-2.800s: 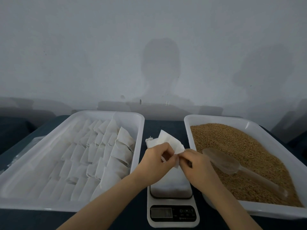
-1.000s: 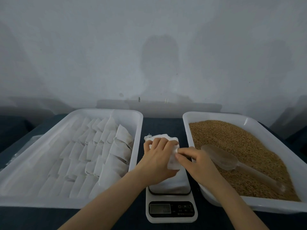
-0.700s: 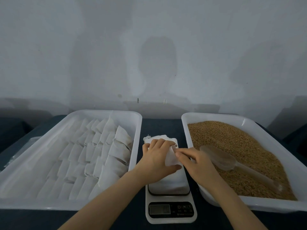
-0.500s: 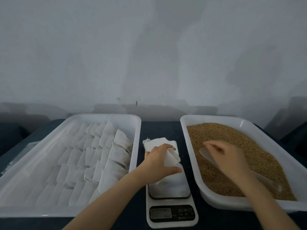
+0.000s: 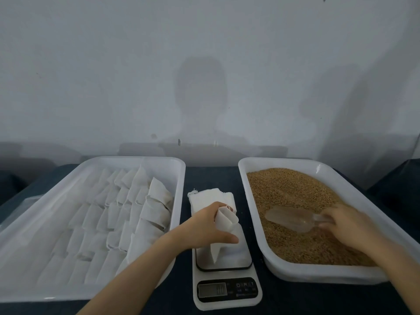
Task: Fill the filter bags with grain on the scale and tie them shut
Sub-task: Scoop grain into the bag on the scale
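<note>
Dark table (image 5: 211, 178), grey wall (image 5: 204, 64): left hand (image 5: 204, 228) curls round a bag (image 5: 223, 220) over the scale (image 5: 227, 289); right hand (image 5: 350, 226) clamps the scoop (image 5: 288, 218) in grain (image 5: 288, 187).

A small packing workstation: a dark worktop (image 5: 211, 176) against a bare wall, a digital scale (image 5: 227, 289), white trays of filter bags (image 5: 136, 201) and grain (image 5: 293, 192).

No legible text; scale (image 5: 227, 301) display (image 5: 212, 289), button marks (image 5: 245, 285) blurred.
</note>
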{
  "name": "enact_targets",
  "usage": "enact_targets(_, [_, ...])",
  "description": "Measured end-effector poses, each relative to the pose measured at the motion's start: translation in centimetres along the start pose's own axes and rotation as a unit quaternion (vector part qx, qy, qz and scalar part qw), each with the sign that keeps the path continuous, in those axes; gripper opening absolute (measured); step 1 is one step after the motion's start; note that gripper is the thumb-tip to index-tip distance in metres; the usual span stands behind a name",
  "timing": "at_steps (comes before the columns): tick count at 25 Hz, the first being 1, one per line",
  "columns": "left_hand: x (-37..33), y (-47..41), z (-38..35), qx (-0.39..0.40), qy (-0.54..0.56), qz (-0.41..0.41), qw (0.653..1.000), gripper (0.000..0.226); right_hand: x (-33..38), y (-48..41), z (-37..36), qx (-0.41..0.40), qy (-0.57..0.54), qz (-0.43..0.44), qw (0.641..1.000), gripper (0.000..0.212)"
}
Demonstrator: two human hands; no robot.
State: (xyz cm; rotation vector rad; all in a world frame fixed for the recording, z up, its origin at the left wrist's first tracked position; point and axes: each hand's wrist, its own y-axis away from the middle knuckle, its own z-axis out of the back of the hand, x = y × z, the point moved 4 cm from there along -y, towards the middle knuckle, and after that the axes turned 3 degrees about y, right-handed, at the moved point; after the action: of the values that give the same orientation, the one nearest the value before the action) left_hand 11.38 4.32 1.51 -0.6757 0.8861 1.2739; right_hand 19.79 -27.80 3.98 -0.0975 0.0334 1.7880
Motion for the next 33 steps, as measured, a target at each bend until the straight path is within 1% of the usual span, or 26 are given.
enact_targets(2, [0.1, 0.1, -0.1, 0.012, -0.004, 0.003, 1.0, 0.064, -0.9, 0.2, 1.2, 0.01, -0.009, -0.005, 1.0, 0.005])
enact_targets(4, [0.1, 0.1, -0.1, 0.017, -0.008, 0.008, 1.0, 0.063, -2.0, 0.5, 2.5, 0.016, 0.005, -0.009, 1.0, 0.012])
enact_targets(6, [0.0, 0.1, 0.0, 0.014, -0.003, 0.004, 1.0, 0.062, -3.2, 0.5, 3.7, 0.011, 0.043, -0.011, 0.999, 0.017])
enact_targets(8, [-0.1, 0.1, 0.1, 0.008, 0.003, -0.004, 1.0, 0.06, -4.6, 0.4, 5.0, -0.006, 0.122, -0.016, 0.992, 0.023])
enact_targets(9, [-0.1, 0.1, 0.1, 0.005, 0.005, -0.007, 1.0, 0.06, -5.3, 0.4, 5.6, -0.015, 0.174, -0.021, 0.984, 0.022])
enact_targets(12, [0.0, 0.1, 0.1, -0.001, 0.009, -0.009, 1.0, 0.062, -5.7, -0.1, 6.0, -0.06, 0.31, -0.035, 0.948, 0.022])
enact_targets(13, [0.1, 0.0, 0.1, -0.001, 0.01, -0.009, 1.0, 0.062, -5.1, -0.3, 5.6, -0.083, 0.342, -0.032, 0.935, 0.022])
enact_targets(14, [0.1, 0.0, 0.0, 0.0, 0.01, -0.009, 1.0, 0.062, -4.2, -0.5, 5.1, -0.1, 0.352, -0.029, 0.93, 0.022])
enact_targets(15, [0.1, 0.0, 0.0, 0.001, 0.012, -0.009, 1.0, 0.062, -3.3, -0.9, 4.4, -0.107, 0.344, -0.031, 0.932, 0.022])
enact_targets(18, [0.1, 0.0, 0.0, 0.001, 0.018, -0.011, 1.0, 0.061, -1.5, -2.3, 2.2, -0.081, 0.262, -0.052, 0.96, 0.026])
enact_targets(22, [0.3, -0.2, 0.0, -0.001, 0.019, -0.011, 1.0, 0.062, -1.7, -3.4, 0.9, -0.07, 0.169, -0.072, 0.98, 0.03])
enact_targets(25, [0.3, -0.4, 0.1, -0.006, 0.017, -0.016, 1.0, 0.06, -3.3, -3.1, 0.3, -0.049, 0.049, -0.084, 0.994, 0.022])
enact_targets(28, [0.3, -0.4, 0.2, -0.014, 0.017, -0.021, 1.0, 0.06, -4.3, -2.3, -0.5, 0.007, -0.093, -0.085, 0.992, 0.033])
enact_targets(29, [0.3, -0.3, 0.2, -0.016, 0.018, -0.022, 0.999, 0.06, -4.4, -2.0, -0.8, 0.019, -0.124, -0.082, 0.989, 0.035])
enact_targets(33, [0.1, -0.2, 0.2, -0.016, 0.015, -0.019, 1.0, 0.06, -4.5, -0.7, -0.7, 0.023, -0.17, -0.067, 0.983, 0.037])
